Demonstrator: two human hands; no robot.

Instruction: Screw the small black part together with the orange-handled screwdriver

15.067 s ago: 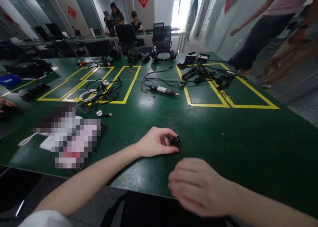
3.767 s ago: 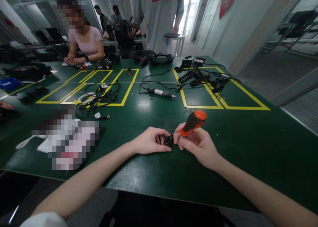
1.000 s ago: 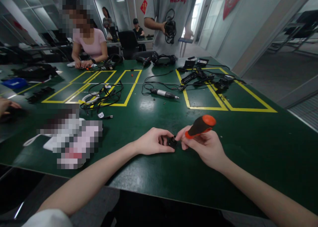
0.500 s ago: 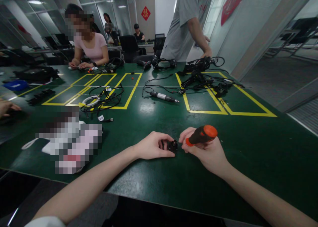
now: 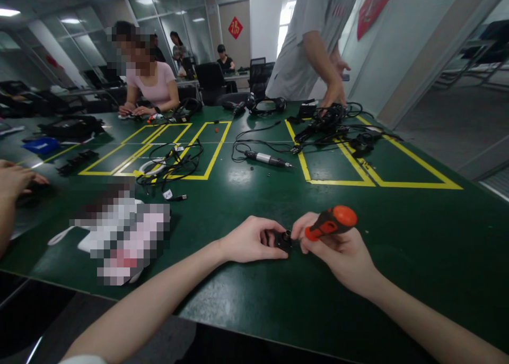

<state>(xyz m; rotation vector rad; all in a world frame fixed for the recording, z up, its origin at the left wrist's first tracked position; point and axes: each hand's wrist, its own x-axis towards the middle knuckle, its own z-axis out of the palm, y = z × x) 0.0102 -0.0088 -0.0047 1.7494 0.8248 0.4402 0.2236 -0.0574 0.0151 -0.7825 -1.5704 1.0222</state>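
Note:
A small black part point(image 5: 283, 241) with a short upright metal cylinder on top rests at the table surface, gripped between the thumb and fingers of my left hand point(image 5: 256, 240). My right hand point(image 5: 338, 247) is closed around a screwdriver point(image 5: 333, 222) with a red and black handle. The handle leans up to the right, and its lower end is beside the black part. My right fingers hide most of the screwdriver's shaft, so whether its tip touches the part cannot be made out.
On the green table point(image 5: 246, 295), a pen-shaped electric tool point(image 5: 267, 158) lies beyond my hands. Cables point(image 5: 170, 162) and blurred pouches point(image 5: 135, 242) are at left. More cables point(image 5: 332, 120) lie near a standing person point(image 5: 306, 51). Another person's hand point(image 5: 16, 181) is at the left edge.
The view has shifted slightly, so most things sit further right. My right hand and the screwdriver are closer to the black part. The standing person's hand has lowered to the cables.

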